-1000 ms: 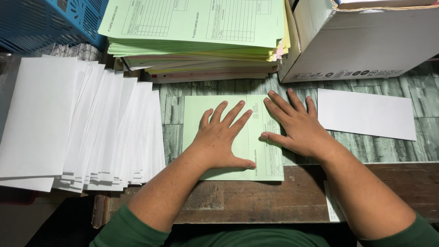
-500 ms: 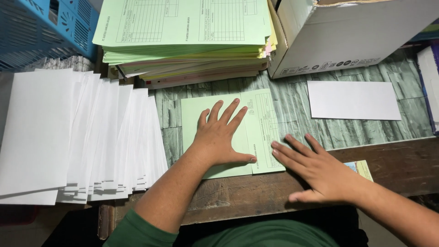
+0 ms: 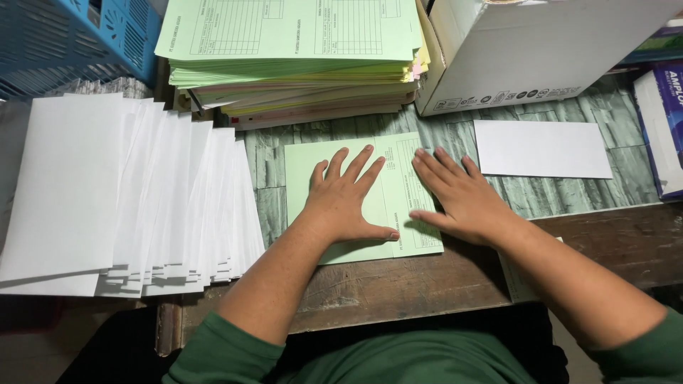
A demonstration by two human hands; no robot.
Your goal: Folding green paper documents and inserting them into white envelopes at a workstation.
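Both the left hand (image 3: 345, 203) and right hand (image 3: 462, 199) lie flat, fingers spread, pinching nothing, pressing the folded green form (image 3: 405, 167), with the tall form stack (image 3: 292, 57) and fanned white envelopes (image 3: 128, 192) seemingly left to do.

The left hand (image 3: 347, 199) lies palm down, fingers spread and pointing away from the body, thumb stretched out to the right. The right hand (image 3: 459, 195) lies flat just beside it, fingers together and angled up to the left, thumb reaching toward the left thumb; the two thumbs are close but apart. Both forearms are bare, with green sleeves at the elbows.
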